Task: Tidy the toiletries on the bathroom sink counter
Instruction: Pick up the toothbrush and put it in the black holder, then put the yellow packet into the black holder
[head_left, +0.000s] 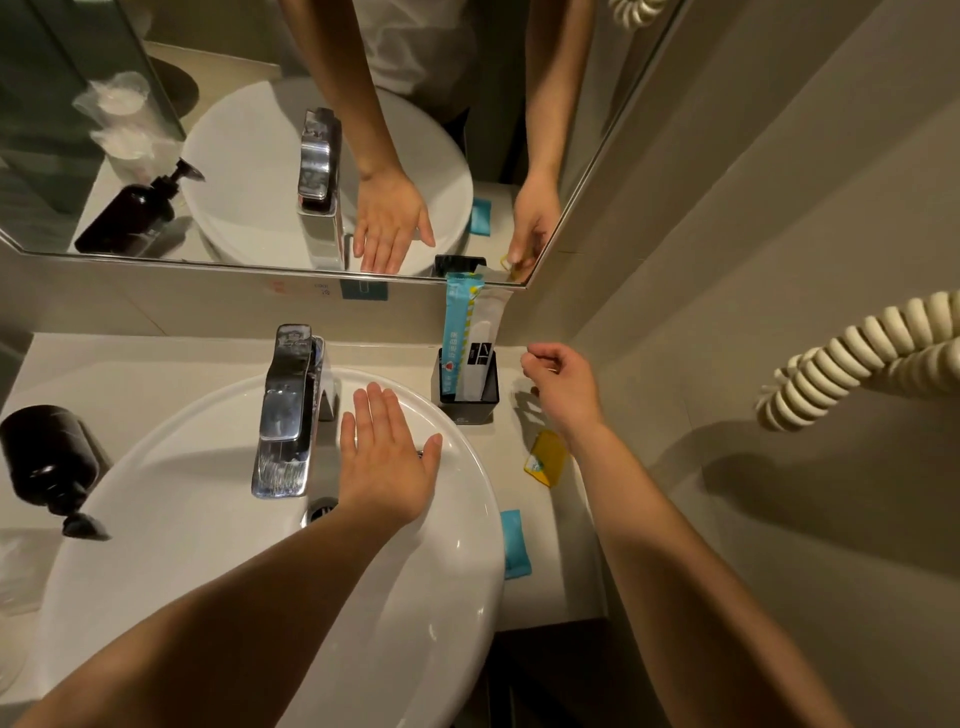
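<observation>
My left hand (384, 452) lies flat and open on the far rim of the white basin (457, 582), right of the chrome tap (285, 415). A black square holder (470, 397) stands at the back right with a teal sachet (457, 332) and a white sachet (483, 338) upright in it. Just right of the holder, my right hand (563, 387) hovers with fingers pinched; the mirror shows a small yellow-edged packet (508, 265) at its fingertips. A yellow packet (545, 457) and a teal packet (514, 543) lie on the counter beside the basin.
A dark pump bottle (49, 460) stands at the left of the basin. Wrapped plastic cups show in the mirror (122, 122) at the far left. A coiled cream cord (852, 358) hangs on the right wall. The counter strip right of the basin is narrow.
</observation>
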